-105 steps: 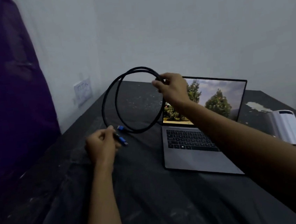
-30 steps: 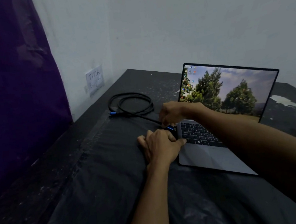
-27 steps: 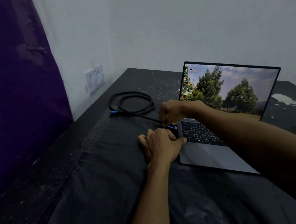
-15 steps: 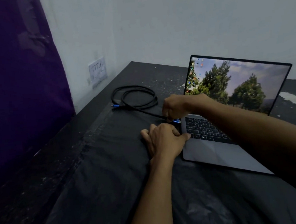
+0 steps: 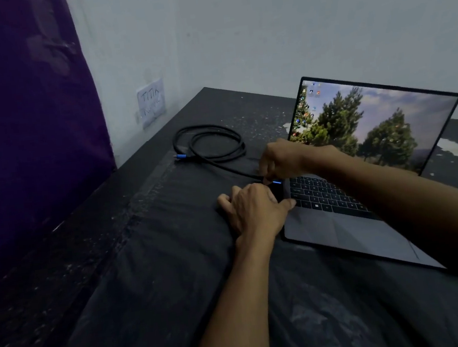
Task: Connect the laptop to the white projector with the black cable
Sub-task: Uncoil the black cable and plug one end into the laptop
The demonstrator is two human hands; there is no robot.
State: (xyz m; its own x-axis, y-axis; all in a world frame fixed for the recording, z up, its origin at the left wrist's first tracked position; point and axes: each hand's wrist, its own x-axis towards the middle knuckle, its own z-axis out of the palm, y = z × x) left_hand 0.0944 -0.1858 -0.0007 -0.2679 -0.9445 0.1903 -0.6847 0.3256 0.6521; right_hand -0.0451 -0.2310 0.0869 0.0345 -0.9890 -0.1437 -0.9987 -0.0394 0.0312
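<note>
The step in hand seems to be pushing one plug of the black cable (image 5: 211, 149) into a port on the left edge of the laptop (image 5: 340, 218). To do it well, the plug should go in straight and level with the edge, with a gentle push – if it resists, better to turn it over than to force it. The laptop must not slide, so the other hand should hold it.

The right hand (image 5: 283, 159) reaches across and is closed around the blue-tipped plug (image 5: 276, 182), pinching it just at the laptop's left edge; I cannot tell if the plug is already inside. The left hand (image 5: 254, 210) lies flat and mostly open on the dark table cover (image 5: 161, 265), with the thumb touching the laptop's corner near the keyboard – it seems to steady the machine.

The rest of the cable lies coiled on the table behind the hands, its free blue plug (image 5: 181, 156) pointing toward the wall. The white projector is not in view
</note>
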